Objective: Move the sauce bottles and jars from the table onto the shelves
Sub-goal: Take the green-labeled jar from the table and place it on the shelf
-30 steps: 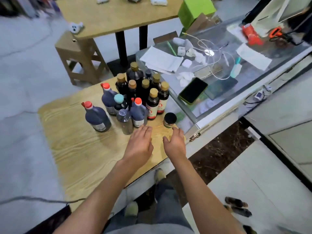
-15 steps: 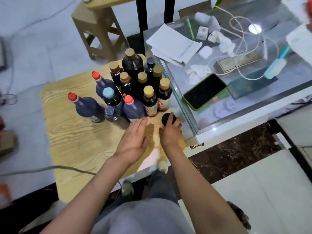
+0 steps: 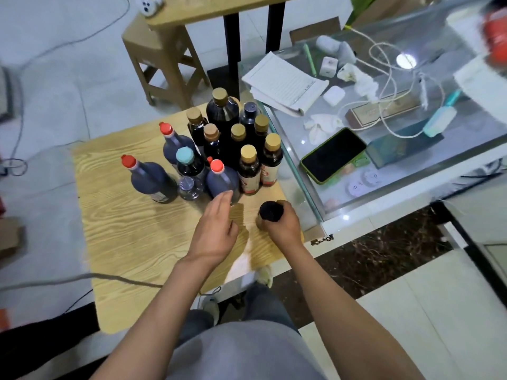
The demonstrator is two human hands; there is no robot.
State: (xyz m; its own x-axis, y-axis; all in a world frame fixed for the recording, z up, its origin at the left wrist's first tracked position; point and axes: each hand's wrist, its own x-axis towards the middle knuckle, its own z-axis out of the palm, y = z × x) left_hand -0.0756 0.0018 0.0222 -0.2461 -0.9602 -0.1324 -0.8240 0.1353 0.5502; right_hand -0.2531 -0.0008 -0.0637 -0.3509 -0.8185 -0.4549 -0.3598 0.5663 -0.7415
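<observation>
Item: small black-lidded jar (image 3: 270, 212), at the near right edge of the wooden tabletop (image 3: 131, 237), in the right hand (image 3: 282, 223), fingers wrapped round its body. Left hand (image 3: 216, 226): fingers released, extended, nearly touching the red-capped bottle (image 3: 222, 179). Risk: a careless reach topples the tightly packed bottle cluster (image 3: 233, 144); the jar could slip beside the glass counter (image 3: 384, 133).

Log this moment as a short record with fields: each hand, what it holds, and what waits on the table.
right hand: grips the black-lidded jar at the wooden table's near right edge
left hand: fingers straight, holding nothing, tips by the red-capped bottle
waiting: cluster of dark sauce bottles, upright
beside table: glass counter with a phone
shelves: not in view
</observation>
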